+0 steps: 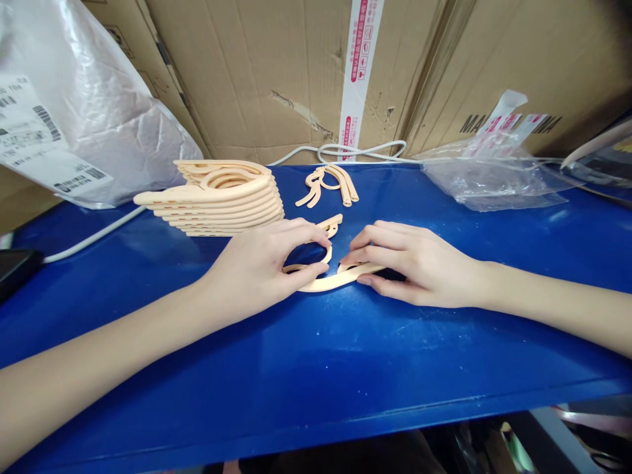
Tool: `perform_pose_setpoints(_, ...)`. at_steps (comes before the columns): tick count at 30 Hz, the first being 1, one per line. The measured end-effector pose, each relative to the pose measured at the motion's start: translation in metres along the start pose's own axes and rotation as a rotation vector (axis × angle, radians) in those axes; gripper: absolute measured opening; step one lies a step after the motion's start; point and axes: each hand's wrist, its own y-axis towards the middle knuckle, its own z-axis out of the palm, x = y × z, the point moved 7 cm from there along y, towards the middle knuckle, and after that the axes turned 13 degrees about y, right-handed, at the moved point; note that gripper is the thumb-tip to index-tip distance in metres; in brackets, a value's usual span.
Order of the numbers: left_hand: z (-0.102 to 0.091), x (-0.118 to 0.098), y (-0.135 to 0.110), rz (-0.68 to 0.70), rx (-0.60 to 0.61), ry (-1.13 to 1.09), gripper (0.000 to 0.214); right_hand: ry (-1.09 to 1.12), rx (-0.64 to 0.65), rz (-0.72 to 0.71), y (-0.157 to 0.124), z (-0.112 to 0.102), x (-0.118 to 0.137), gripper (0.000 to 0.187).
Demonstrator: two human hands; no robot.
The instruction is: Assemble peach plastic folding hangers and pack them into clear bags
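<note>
A flat peach plastic piece (330, 279) with curved arms lies on the blue table (316, 375) between my hands. My left hand (261, 266) pinches its looped left part between thumb and fingers. My right hand (415, 263) has its fingers curled onto the piece's right end, pressing it against the table. Behind my left hand stands a stack of several like peach pieces (217, 197). A few loose peach strips (328, 184) lie further back in the middle.
Cardboard boxes (276, 72) wall off the back. A grey plastic mail bag (83, 118) sits at the back left, clear plastic bags (488, 174) at the back right. A white cable (99, 235) runs along the back. A dark object (12, 270) lies at the left edge.
</note>
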Motion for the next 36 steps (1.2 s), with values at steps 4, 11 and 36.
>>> perform_pose_setpoints(4,0.000,-0.001,0.001,0.017,0.030,-0.007,0.025,-0.082,0.019,0.026,0.000,0.001,-0.002,0.029)
perform_pose_setpoints(11,0.000,-0.002,-0.003,0.111,0.047,0.051,0.037,-0.200,0.016,0.018,0.001,-0.006,-0.015,0.030)
perform_pose_setpoints(36,0.003,-0.024,-0.007,0.327,0.024,0.036,0.037,-0.220,-0.221,0.138,-0.005,-0.020,-0.014,0.014)
